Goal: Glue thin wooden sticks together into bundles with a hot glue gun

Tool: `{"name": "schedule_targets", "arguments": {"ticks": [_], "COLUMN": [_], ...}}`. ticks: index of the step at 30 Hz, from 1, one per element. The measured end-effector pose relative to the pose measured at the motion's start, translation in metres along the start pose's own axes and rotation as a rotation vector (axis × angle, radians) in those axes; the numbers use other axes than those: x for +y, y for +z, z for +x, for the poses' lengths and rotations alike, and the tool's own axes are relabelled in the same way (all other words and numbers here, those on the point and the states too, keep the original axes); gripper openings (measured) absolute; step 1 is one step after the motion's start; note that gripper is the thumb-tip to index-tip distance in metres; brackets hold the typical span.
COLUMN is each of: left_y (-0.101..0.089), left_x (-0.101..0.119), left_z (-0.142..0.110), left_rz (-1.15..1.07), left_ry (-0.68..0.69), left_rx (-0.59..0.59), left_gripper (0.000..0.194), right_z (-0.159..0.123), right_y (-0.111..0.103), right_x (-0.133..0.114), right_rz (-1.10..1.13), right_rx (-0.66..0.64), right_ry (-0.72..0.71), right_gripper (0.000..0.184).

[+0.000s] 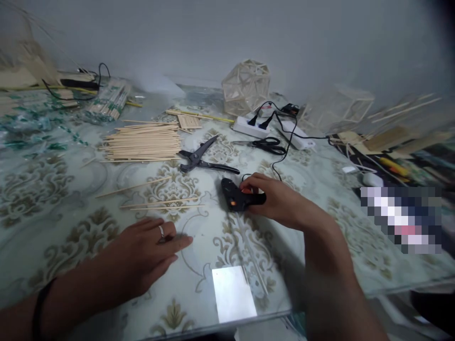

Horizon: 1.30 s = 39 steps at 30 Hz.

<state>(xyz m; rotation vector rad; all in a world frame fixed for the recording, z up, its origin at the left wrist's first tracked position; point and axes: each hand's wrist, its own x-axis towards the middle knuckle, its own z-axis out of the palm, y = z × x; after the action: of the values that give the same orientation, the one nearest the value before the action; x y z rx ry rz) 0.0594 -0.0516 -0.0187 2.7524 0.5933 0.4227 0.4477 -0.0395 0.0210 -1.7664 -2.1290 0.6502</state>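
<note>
My right hand (275, 199) is closed around a black glue gun (236, 196) with an orange trigger, which lies on the glass-topped table (71, 203). Its black cord runs back to a white power strip (250, 127). My left hand (149, 251), with a ring on one finger, rests flat on the table, fingers stretched out and holding nothing. A few loose wooden sticks (159, 204) lie just beyond the left hand. Black cutting pliers (202, 158) lie behind the glue gun.
A pile of wooden sticks (142, 142) sits at the middle left, packets of sticks (110, 102) behind it. A geometric stick ball (246, 86) and black scissors (266, 144) are at the back. More sticks and tools clutter the right side. The table's front edge is close.
</note>
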Motion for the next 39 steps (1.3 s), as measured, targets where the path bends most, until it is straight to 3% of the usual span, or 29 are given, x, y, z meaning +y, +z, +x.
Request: {"name": "schedule_targets", "arguments": {"ticks": [5,10,11,14,19,23,39], "left_y": [0.011,0.012,0.012,0.008,0.000,-0.002,-0.003], "left_x": [0.001,0.002,0.002,0.002,0.003,0.004,0.007], "left_z": [0.001,-0.001,-0.001,0.001,0.011,0.014,0.017], "left_rz": [0.031,-0.008,-0.022,-0.047,-0.065,-0.040,-0.049], "left_ry": [0.001,-0.011,-0.020,-0.021,0.019,0.020,0.000], "left_rx": [0.045,0.056,0.066,0.106,0.150,0.135,0.114], "left_gripper": [0.055,0.056,0.055,0.047,0.039,0.039,0.041], "right_z": [-0.009,-0.024,-0.025,-0.027,-0.029,-0.028,-0.022], "right_y": [-0.008,-0.013,-0.009,0.016,0.062,0.074,0.079], "right_x": [0.001,-0.024,-0.033,-0.061,-0.089,-0.092,-0.093], "right_rz": [-0.018,-0.051,-0.043,0.067,0.144,0.215,0.267], "right_rx": [-0.015,0.161,0.199,0.117,-0.048,-0.085,-0.050], "right_ry": [-0.005,-0.012,-0.074,-0.282,-0.333,-0.321,-0.314], "right_gripper": [0.032,0.022,0.020,0.006,0.016,0.013,0.017]}}
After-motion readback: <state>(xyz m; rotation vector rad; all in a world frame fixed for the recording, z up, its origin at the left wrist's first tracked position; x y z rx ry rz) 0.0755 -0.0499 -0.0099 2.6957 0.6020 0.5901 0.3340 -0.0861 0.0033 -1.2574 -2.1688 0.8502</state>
